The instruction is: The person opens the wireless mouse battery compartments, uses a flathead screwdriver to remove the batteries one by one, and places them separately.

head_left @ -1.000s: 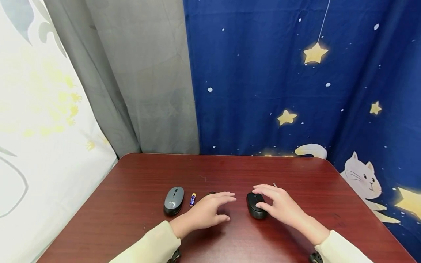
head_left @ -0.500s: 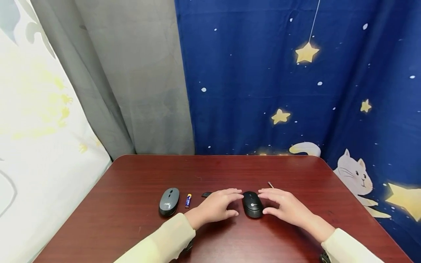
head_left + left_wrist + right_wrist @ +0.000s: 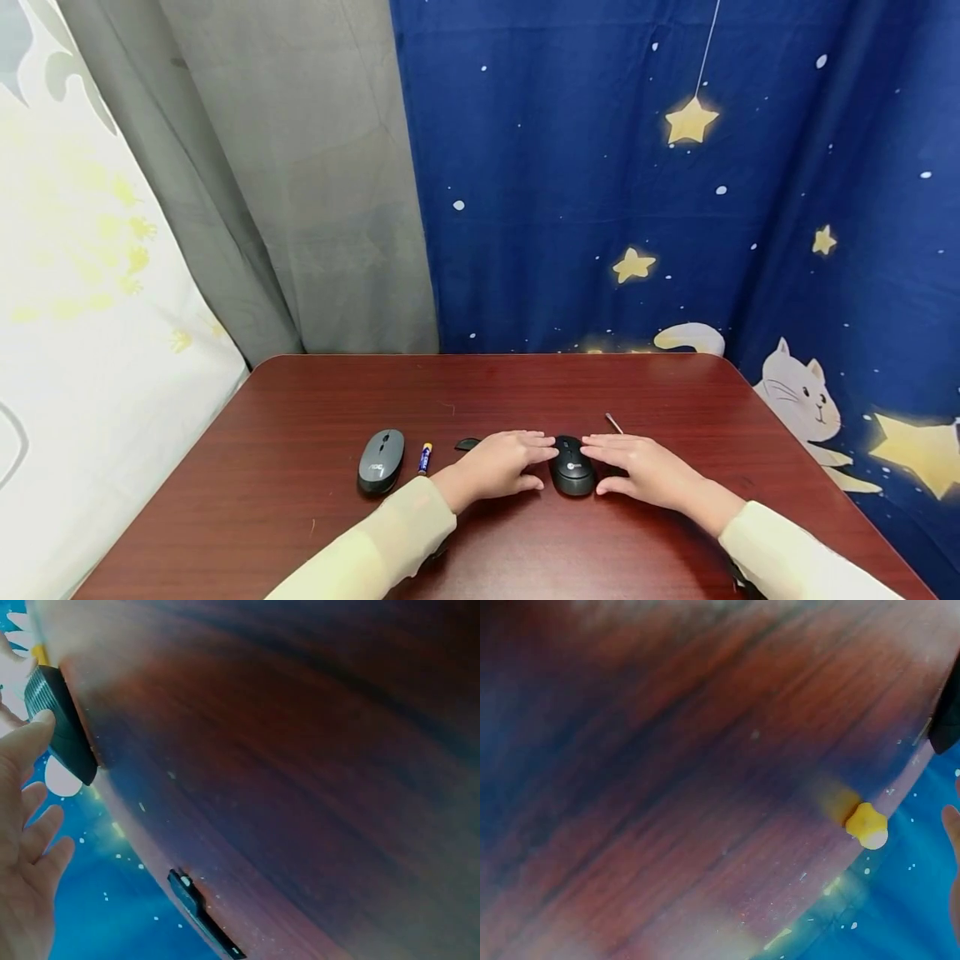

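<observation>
Behind our bare left hand (image 3: 495, 468) we wear a long, pale-yellow fabric sleeve (image 3: 367, 546), softly creased and loose at its plain end. Behind our bare right hand (image 3: 648, 472) runs a long, cream-white fabric sleeve (image 3: 795, 554), and beneath each sleeve we make out a small dark piece (image 3: 738, 575), mostly hidden, its details too small to tell

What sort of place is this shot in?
Probably an indoor tabletop workspace screened with fabric, possibly in a home; the room beyond isn't visible. Signs: the reddish-brown table, the blue star-and-cat cloth hanging behind it, and the black mouse and gray mouse on top.
</observation>
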### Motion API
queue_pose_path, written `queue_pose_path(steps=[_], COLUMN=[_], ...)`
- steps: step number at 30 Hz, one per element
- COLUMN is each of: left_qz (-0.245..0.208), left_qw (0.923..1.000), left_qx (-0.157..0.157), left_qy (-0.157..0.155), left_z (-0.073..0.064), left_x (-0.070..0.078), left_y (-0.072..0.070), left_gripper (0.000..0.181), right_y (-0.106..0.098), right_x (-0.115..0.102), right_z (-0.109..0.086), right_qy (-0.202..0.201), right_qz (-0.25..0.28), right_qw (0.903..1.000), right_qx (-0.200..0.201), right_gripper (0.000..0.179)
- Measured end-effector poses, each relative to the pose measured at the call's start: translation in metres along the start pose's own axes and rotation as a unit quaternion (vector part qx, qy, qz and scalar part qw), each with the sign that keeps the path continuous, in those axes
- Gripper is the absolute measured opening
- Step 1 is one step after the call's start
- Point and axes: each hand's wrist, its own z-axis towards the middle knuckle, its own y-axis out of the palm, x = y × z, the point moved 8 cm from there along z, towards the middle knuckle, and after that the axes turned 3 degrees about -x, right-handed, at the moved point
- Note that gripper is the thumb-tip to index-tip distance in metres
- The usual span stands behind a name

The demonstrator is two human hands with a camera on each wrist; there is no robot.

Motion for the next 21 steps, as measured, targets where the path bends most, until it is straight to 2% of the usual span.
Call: queue_pose_path(steps=[9,16,21], left_qz=[0.012,0.026,0.038], left_qw=[0.9998,0.9994,0.9985], left_qx=[-0.017,-0.023,-0.04], left_qy=[-0.003,0.003,0.003], left_z=[0.004,0.008,0.011], left_x=[-0.005,-0.002,0.002], left_y=[0.007,0.012,0.016], left_gripper=[0.049,0.05,0.049], right_y=[0.011,0.014,0.015], right_x=[0.002,0.005,0.004], right_z=[0.001,-0.001,-0.001], right_qy=[0.004,0.019,0.023], right_qz=[0.008,0.013,0.015], right_qw=[0.9995,0.9993,0.9992], right_qx=[-0.03,-0.03,-0.029], right_gripper=[0.053,0.055,0.056])
